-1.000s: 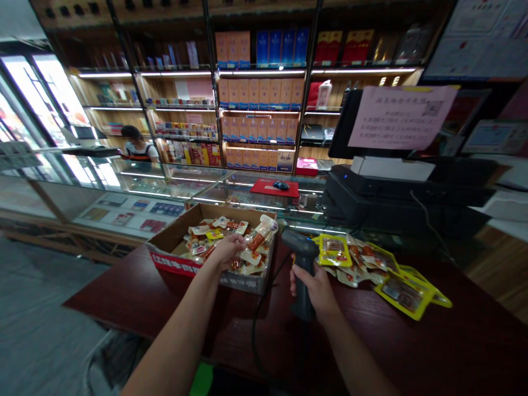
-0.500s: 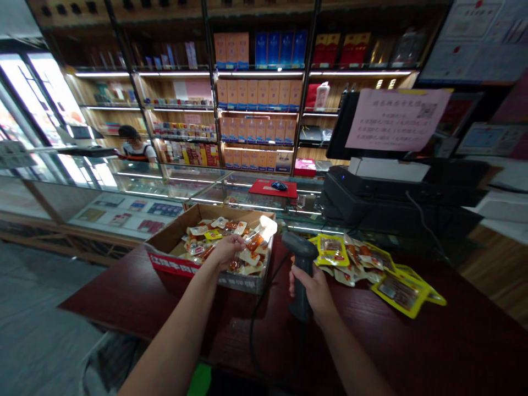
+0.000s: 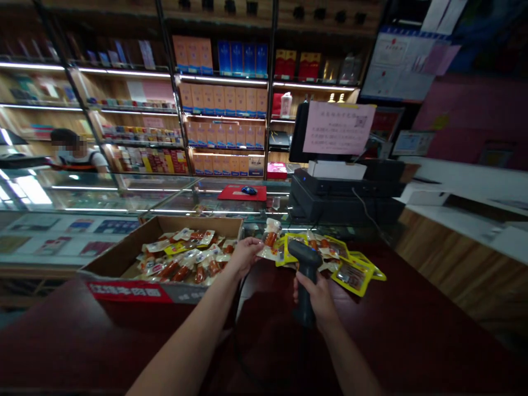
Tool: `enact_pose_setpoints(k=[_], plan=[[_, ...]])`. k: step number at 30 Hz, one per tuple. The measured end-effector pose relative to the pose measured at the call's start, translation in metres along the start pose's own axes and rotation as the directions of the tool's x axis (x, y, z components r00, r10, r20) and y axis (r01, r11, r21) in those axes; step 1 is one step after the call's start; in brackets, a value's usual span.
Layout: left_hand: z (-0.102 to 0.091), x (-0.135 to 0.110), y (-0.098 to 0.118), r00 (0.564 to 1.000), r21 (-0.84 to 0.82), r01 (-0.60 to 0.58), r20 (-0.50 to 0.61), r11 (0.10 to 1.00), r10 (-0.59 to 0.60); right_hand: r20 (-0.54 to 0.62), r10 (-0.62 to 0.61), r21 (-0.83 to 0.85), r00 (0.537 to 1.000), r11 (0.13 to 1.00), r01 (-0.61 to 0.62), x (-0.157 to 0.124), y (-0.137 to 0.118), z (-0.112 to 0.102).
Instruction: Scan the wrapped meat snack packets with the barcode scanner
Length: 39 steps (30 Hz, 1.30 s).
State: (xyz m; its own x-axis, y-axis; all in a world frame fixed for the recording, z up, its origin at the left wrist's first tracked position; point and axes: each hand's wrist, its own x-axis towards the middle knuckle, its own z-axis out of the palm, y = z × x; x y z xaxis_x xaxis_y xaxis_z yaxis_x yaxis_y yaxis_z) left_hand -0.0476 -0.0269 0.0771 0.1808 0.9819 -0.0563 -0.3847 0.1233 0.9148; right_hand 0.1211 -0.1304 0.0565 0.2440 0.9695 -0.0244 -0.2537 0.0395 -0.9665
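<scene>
My left hand (image 3: 246, 256) is closed on the near corner of a clear-and-white snack packet (image 3: 270, 236) with reddish-brown food inside. It holds the packet just past the right side of the cardboard box (image 3: 124, 291), beside the pile. My right hand (image 3: 315, 294) wraps round the handle of a dark barcode scanner (image 3: 304, 275), held upright with its head toward the packets. Behind the scanner lies a pile of packets, with a yellow-edged packet (image 3: 352, 276) at its right. Several similar sausage-like packets (image 3: 200, 269) lie in the box.
A dark red table (image 3: 272, 346) bears the box and pile. Beyond it a glass counter (image 3: 198, 192) carries a red mouse pad (image 3: 231, 192) and a monitor (image 3: 300, 132) with a pink paper sheet. A masked person (image 3: 76, 154) is behind the counter at left.
My left hand has carried the packet from over the box rightward to beside the pile. My right hand still grips the scanner. The view has turned to the right.
</scene>
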Motion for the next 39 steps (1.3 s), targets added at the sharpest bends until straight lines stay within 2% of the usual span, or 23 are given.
enact_pose_setpoints(k=[6,11,15,18,24,29,32,35,37,39], plan=[[0.082,0.032,-0.043,0.994,-0.012,0.09,0.065,0.996,-0.089,-0.194,-0.025,-0.011,0.981,1.0,0.023,-0.002,-0.018,-0.07],[0.143,0.054,-0.079,0.993,0.012,0.071,0.091,0.997,-0.072,-0.3,-0.042,-0.006,0.953,0.999,0.042,-0.009,-0.032,-0.112],[0.173,0.067,-0.102,1.0,0.106,-0.026,0.009,0.994,0.025,-0.337,-0.069,0.008,0.939,0.997,0.076,-0.014,-0.034,-0.129],[0.178,0.071,-0.111,0.988,0.252,-0.134,-0.039,0.958,0.148,-0.334,-0.048,0.005,0.942,0.999,0.052,-0.015,-0.032,-0.133],[0.162,0.062,-0.104,0.975,0.38,-0.211,0.012,0.901,0.223,-0.309,-0.015,0.017,0.951,1.0,0.021,-0.011,-0.025,-0.126],[0.13,0.048,-0.079,0.957,0.414,-0.263,-0.002,0.871,0.29,-0.229,0.022,0.02,0.973,1.0,-0.018,-0.005,-0.017,-0.102],[0.094,0.041,-0.054,0.958,0.389,-0.25,-0.036,0.887,0.286,-0.167,0.031,0.022,0.985,0.999,-0.028,-0.002,-0.01,-0.079],[0.045,0.035,-0.023,0.934,0.435,-0.271,-0.095,0.858,0.343,-0.057,0.054,0.006,0.997,0.999,-0.054,0.0,-0.001,-0.05],[0.008,0.03,-0.001,0.919,0.517,-0.264,-0.121,0.814,0.375,0.028,0.081,-0.009,0.996,0.997,-0.081,0.001,0.003,-0.029],[-0.028,0.024,0.02,0.908,0.676,-0.195,-0.15,0.71,0.392,0.101,0.099,-0.023,0.99,0.995,-0.097,0.0,0.006,-0.007]])
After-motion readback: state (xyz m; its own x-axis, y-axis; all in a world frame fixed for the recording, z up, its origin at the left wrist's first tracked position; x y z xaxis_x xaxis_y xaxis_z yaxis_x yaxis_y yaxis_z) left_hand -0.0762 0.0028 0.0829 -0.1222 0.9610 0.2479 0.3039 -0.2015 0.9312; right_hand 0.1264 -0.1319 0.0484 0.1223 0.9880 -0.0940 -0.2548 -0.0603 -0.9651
